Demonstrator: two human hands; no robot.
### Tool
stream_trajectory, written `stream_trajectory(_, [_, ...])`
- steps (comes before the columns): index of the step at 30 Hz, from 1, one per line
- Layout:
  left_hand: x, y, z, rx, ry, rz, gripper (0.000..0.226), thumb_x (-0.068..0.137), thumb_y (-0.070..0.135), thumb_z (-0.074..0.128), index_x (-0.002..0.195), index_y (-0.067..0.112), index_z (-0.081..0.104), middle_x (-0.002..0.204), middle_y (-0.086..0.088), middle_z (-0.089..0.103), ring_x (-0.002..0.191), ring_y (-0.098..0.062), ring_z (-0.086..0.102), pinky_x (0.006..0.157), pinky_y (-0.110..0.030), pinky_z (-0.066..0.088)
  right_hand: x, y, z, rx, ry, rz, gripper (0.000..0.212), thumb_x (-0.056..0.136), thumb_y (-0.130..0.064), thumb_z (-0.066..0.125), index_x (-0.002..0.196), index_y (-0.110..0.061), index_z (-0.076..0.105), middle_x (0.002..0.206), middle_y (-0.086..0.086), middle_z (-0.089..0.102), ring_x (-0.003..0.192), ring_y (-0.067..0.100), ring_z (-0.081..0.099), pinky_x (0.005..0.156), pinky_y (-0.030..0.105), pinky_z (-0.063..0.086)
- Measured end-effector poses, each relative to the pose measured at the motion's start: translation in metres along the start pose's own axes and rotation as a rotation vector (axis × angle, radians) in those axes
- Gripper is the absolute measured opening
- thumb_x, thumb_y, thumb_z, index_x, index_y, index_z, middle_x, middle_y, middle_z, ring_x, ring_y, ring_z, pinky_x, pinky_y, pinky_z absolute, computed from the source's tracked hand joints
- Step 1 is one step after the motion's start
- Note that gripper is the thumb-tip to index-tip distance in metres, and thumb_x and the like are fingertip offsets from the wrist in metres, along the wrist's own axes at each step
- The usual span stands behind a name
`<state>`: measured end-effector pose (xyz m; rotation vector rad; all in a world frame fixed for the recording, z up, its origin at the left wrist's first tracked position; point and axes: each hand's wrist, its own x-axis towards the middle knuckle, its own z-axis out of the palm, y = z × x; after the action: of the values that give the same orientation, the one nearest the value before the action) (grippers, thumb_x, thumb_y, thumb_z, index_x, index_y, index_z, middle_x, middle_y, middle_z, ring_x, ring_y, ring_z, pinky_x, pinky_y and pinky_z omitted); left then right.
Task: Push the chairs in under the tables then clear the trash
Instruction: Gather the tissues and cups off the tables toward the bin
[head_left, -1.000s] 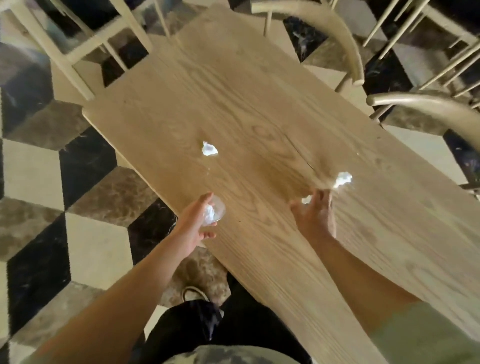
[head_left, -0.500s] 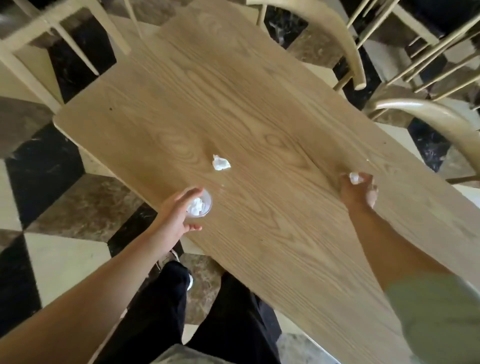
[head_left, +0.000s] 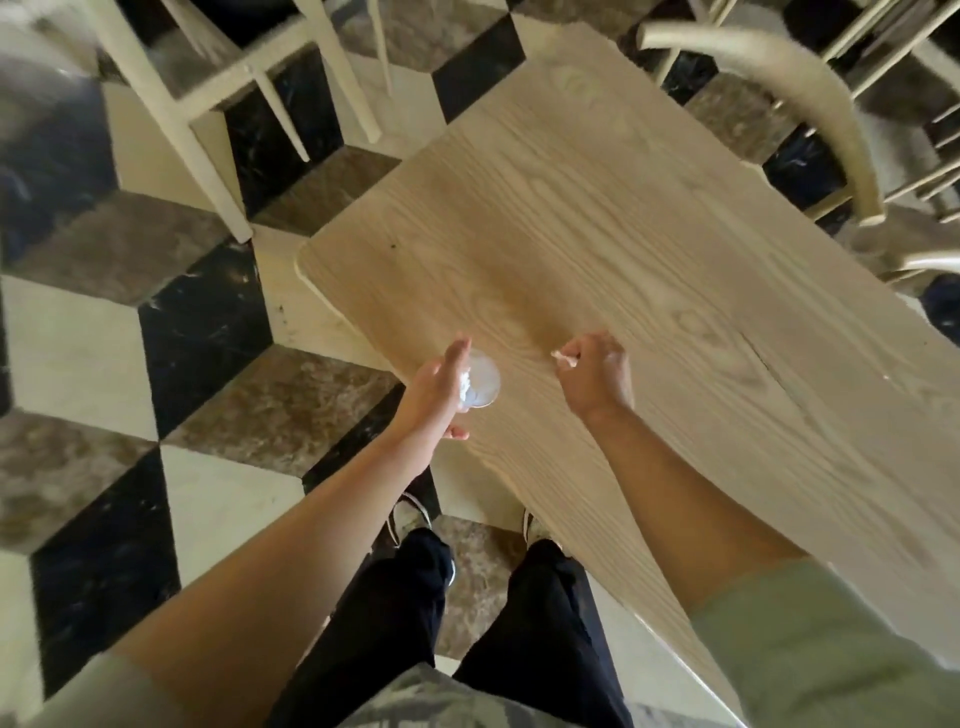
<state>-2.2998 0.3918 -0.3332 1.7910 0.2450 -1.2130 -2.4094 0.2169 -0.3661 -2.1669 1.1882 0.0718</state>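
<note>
My left hand holds a small clear plastic cup with white crumpled paper inside, at the near-left edge of the light wooden table. My right hand is closed over the tabletop just right of the cup, with a bit of white crumpled paper sticking out of its fingers. No loose scrap of paper shows on the tabletop.
A cream wooden chair with a curved back stands at the table's far right side. Pale chair legs stand on the floor at the far left. The floor is black, white and brown marble tiles. My legs and shoes are below.
My right hand has swung left from the table's right part to beside the cup, closed on paper. The loose scrap above the cup is gone from the tabletop. The view has shifted.
</note>
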Motion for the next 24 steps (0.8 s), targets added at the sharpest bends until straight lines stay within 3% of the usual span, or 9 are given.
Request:
stream_trajectory(4, [0.004, -0.004, -0.040, -0.066, 0.059, 0.001, 0.097, 0.079, 0.090, 0.038, 0.146, 0.022, 0.055, 0.143, -0.012, 0.056, 0.108, -0.026, 0.067, 0.042, -0.022, 0.053, -0.023, -0.067, 0.006, 0.216, -0.086, 0.024, 0.002, 0.088, -0.016, 0.077, 0.086, -0.016, 0.076, 0.076, 0.003, 0.074, 0.079, 0.024, 0.072, 0.071, 0.032, 0.054])
stream_trajectory(7, [0.007, -0.006, -0.091, -0.161, 0.090, -0.038, 0.088, 0.090, 0.086, 0.027, 0.150, 0.025, 0.052, 0.144, -0.011, 0.060, 0.116, -0.029, 0.064, 0.038, -0.025, 0.051, -0.043, -0.162, 0.034, 0.418, -0.213, -0.149, 0.013, 0.084, -0.012, 0.082, 0.092, -0.014, 0.072, 0.077, 0.002, 0.073, 0.062, 0.008, 0.068, 0.060, 0.025, 0.056])
stream_trajectory(9, [0.006, -0.005, -0.112, -0.194, 0.087, -0.047, 0.080, 0.093, 0.083, 0.022, 0.141, 0.029, 0.059, 0.133, -0.006, 0.068, 0.106, -0.021, 0.064, 0.051, -0.029, 0.050, -0.050, -0.206, 0.051, 0.213, -0.304, -0.313, 0.013, 0.082, -0.020, 0.084, 0.086, -0.021, 0.072, 0.077, -0.003, 0.072, 0.063, 0.006, 0.066, 0.058, 0.023, 0.054])
stream_trajectory(11, [0.004, -0.003, -0.148, -0.249, 0.108, -0.036, 0.066, 0.096, 0.078, 0.025, 0.123, 0.034, 0.066, 0.124, -0.003, 0.071, 0.101, -0.020, 0.066, 0.059, -0.032, 0.051, -0.055, -0.247, 0.077, -0.080, -0.401, -0.470, 0.006, 0.084, -0.024, 0.080, 0.087, -0.020, 0.076, 0.080, 0.001, 0.074, 0.072, 0.016, 0.068, 0.067, 0.034, 0.057])
stream_trajectory(14, [0.002, -0.003, -0.201, -0.336, 0.160, -0.012, 0.047, 0.100, 0.072, 0.028, 0.104, 0.041, 0.063, 0.116, 0.005, 0.070, 0.101, -0.020, 0.068, 0.066, -0.036, 0.056, -0.061, -0.295, 0.117, -0.281, -0.495, -0.622, 0.022, 0.096, -0.027, 0.067, 0.116, -0.019, 0.074, 0.088, 0.002, 0.072, 0.077, 0.021, 0.067, 0.070, 0.034, 0.054])
stream_trajectory(16, [0.007, -0.002, -0.231, -0.391, 0.195, -0.027, 0.048, 0.103, 0.067, 0.030, 0.112, 0.036, 0.065, 0.118, 0.001, 0.071, 0.105, -0.024, 0.070, 0.078, -0.044, 0.060, -0.058, -0.321, 0.140, -0.365, -0.599, -0.700, 0.024, 0.102, -0.025, 0.059, 0.123, -0.019, 0.070, 0.089, -0.002, 0.069, 0.078, 0.016, 0.066, 0.072, 0.028, 0.051])
stream_trajectory(19, [0.023, 0.006, -0.276, -0.399, 0.263, -0.055, 0.059, 0.106, 0.060, 0.034, 0.130, 0.015, 0.064, 0.127, -0.012, 0.071, 0.111, -0.032, 0.070, 0.094, -0.053, 0.059, -0.040, -0.364, 0.174, -0.567, -0.855, -0.711, 0.021, 0.103, -0.020, 0.053, 0.117, -0.020, 0.069, 0.099, 0.000, 0.071, 0.091, 0.023, 0.068, 0.083, 0.037, 0.056])
stream_trajectory(21, [0.037, 0.017, -0.308, -0.401, 0.285, -0.056, 0.060, 0.106, 0.060, 0.033, 0.127, 0.013, 0.064, 0.129, -0.016, 0.070, 0.114, -0.036, 0.068, 0.088, -0.049, 0.060, -0.020, -0.396, 0.193, -0.541, -0.918, -0.717, 0.020, 0.102, -0.018, 0.053, 0.109, -0.026, 0.070, 0.094, -0.007, 0.069, 0.088, 0.019, 0.066, 0.079, 0.034, 0.054])
stream_trajectory(24, [0.058, 0.036, -0.347, -0.427, 0.279, -0.090, 0.063, 0.104, 0.065, 0.032, 0.129, 0.018, 0.066, 0.129, -0.016, 0.069, 0.114, -0.038, 0.066, 0.070, -0.038, 0.057, 0.004, -0.435, 0.207, -0.470, -0.822, -0.877, 0.024, 0.098, -0.013, 0.059, 0.105, -0.028, 0.077, 0.090, -0.008, 0.073, 0.082, 0.016, 0.067, 0.073, 0.030, 0.054])
